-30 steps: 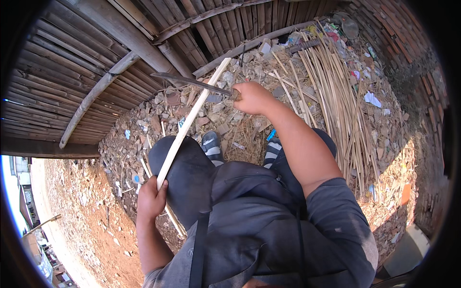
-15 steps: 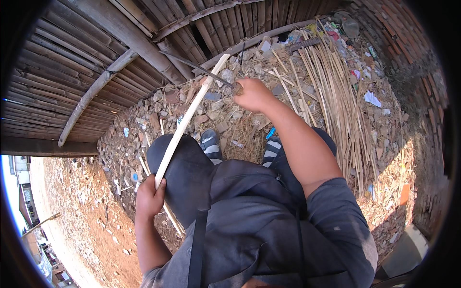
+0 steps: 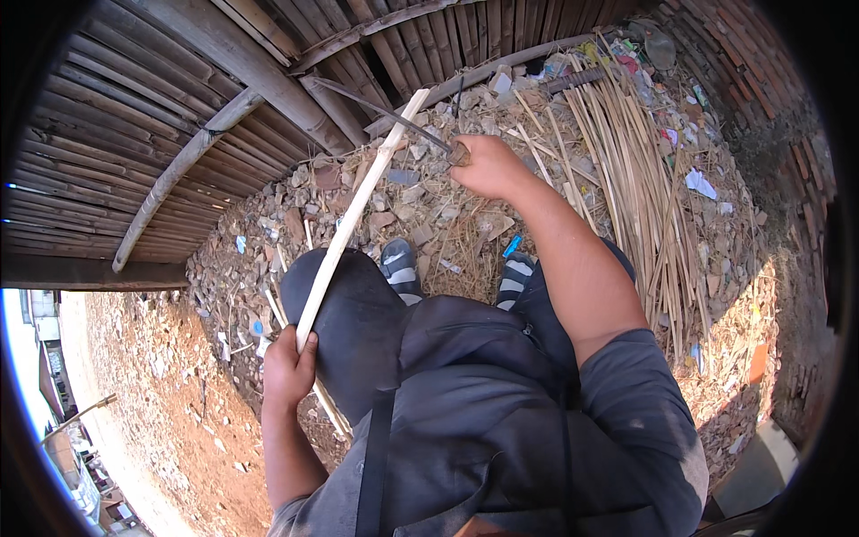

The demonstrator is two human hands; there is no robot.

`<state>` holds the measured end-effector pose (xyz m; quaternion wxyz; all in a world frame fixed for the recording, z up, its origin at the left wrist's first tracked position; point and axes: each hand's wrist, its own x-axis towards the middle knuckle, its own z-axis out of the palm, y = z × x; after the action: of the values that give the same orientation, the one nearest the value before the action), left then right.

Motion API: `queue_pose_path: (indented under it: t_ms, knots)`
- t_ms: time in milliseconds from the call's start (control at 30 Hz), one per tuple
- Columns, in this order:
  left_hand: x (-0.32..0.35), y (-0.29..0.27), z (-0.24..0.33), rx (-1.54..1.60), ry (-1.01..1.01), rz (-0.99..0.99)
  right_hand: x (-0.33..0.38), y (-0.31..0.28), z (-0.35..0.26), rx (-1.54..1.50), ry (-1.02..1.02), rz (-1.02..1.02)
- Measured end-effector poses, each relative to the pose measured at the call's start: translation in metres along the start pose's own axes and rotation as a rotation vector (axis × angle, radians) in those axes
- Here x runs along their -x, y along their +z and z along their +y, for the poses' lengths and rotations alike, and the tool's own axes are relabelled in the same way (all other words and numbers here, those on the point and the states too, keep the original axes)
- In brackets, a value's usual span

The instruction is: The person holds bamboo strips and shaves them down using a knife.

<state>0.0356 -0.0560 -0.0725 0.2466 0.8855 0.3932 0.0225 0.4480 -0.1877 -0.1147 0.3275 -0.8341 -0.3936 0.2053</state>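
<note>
My left hand is closed round the lower end of a long pale bamboo strip. The strip slants up and away to the right, across my left knee. My right hand grips the brown handle of a long-bladed knife. Its dark, narrow blade points up and to the left, crossing the strip close to its far end. Whether the edge touches the strip or passes just above it, I cannot tell.
Several split bamboo strips lie in a bundle on the right. Stones and litter cover the ground round my sandalled feet. A bamboo slat wall leans at the upper left; a brick wall borders the right. A blue object lies near my right foot.
My right hand and the knife have shifted slightly right, the blade still crossing the strip near its far end. The left hand keeps its hold; the whole view has shifted a little.
</note>
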Motion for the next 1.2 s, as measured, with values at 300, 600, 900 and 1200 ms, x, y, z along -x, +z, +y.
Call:
queue_pose_path:
  t_ms: [300, 600, 900, 1200]
  knots:
    - [0.003, -0.008, 0.002, -0.030, 0.005, -0.037, 0.014, 0.012, -0.034, 0.317, -0.259, -0.197]
    - [0.003, -0.003, 0.003, -0.213, 0.005, 0.004, 0.014, 0.018, -0.024, 0.162, -0.097, -0.198]
    - [-0.003, -0.006, 0.012, -0.244, 0.033, -0.009, -0.004, 0.014, 0.004, 0.150, -0.015, -0.330]
    - [0.000, -0.005, 0.001, -0.157, 0.020, -0.027, 0.008, 0.002, -0.012, 0.232, -0.050, -0.157]
